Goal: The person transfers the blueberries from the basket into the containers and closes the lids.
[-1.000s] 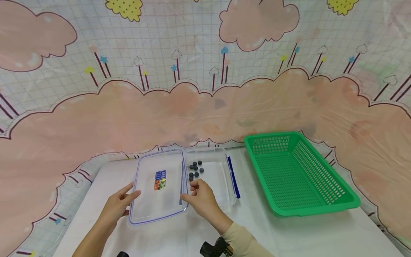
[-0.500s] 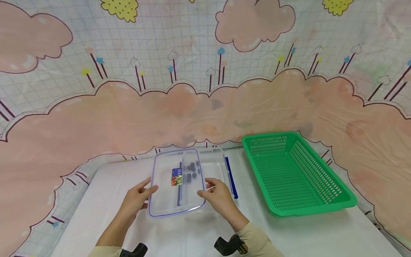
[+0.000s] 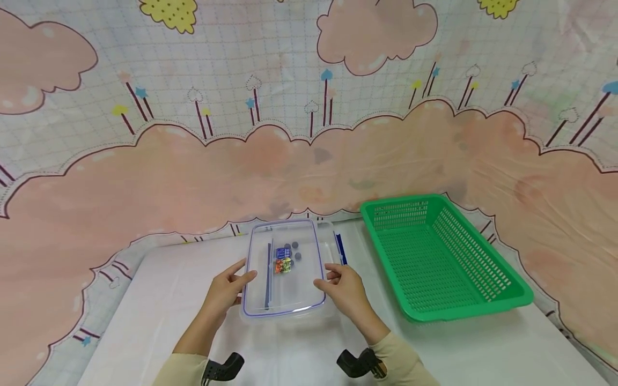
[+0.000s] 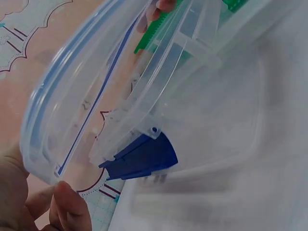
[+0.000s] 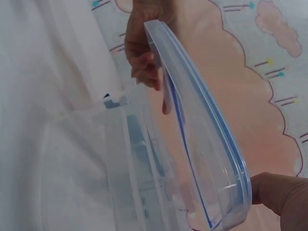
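A clear plastic lid (image 3: 301,292) with a blue seal line and a small printed label is held above a clear box (image 3: 330,233). My left hand (image 3: 224,289) pinches the lid's left edge between thumb and fingers. Its right edge is gripped the same way by my right hand (image 3: 345,289). Both wrist views show a gap between lid and box rim. Several dark blue, round berries (image 3: 295,245) show through the lid inside the box; the label hides some. A dark blue latch flap (image 4: 144,159) hangs outward from the box's side, and another blue flap (image 3: 341,249) is on the right.
On the right of the white-covered table (image 3: 174,284) stands a green perforated plastic basket (image 3: 446,311). A patterned cloth (image 3: 270,177) with clouds hangs behind the table. Each forearm carries a black wrist camera mount (image 3: 223,368).
Both hands have carried the lid rightward from the box's left side to over the box. The berries are now seen through it. The head view has shifted slightly; the basket stays put.
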Tool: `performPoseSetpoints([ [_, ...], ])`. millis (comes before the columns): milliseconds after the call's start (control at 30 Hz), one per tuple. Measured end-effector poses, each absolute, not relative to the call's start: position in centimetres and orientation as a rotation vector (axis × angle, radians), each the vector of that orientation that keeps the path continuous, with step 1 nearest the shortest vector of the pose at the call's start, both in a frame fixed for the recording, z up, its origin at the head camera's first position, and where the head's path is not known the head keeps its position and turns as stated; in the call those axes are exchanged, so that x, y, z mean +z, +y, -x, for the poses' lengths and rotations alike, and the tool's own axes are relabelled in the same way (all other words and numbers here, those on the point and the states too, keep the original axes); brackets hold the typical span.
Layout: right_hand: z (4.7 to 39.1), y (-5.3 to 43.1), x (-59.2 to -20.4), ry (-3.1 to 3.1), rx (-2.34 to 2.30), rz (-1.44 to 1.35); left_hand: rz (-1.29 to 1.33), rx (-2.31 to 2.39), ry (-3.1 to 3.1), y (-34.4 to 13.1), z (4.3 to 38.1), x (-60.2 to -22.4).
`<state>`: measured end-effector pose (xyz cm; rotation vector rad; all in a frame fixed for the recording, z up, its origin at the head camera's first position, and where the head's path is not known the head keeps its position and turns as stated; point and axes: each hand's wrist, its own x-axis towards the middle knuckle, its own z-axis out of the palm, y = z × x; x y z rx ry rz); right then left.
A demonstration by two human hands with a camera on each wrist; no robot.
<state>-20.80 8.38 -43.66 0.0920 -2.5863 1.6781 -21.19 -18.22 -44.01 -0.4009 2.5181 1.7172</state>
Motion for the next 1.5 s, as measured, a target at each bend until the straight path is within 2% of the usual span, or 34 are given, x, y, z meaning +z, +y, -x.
performPoseSetpoints([
  [667,21.1,11.3,-44.7,-2.528,1.563,0.01,0.383,1.742,2.502,-14.5,22.0,-44.8],
  [1500,21.9,12.2,-45.6,-2.543,1.551,0.013,0.402,1.722,2.542,-13.6,22.9,-45.3],
])
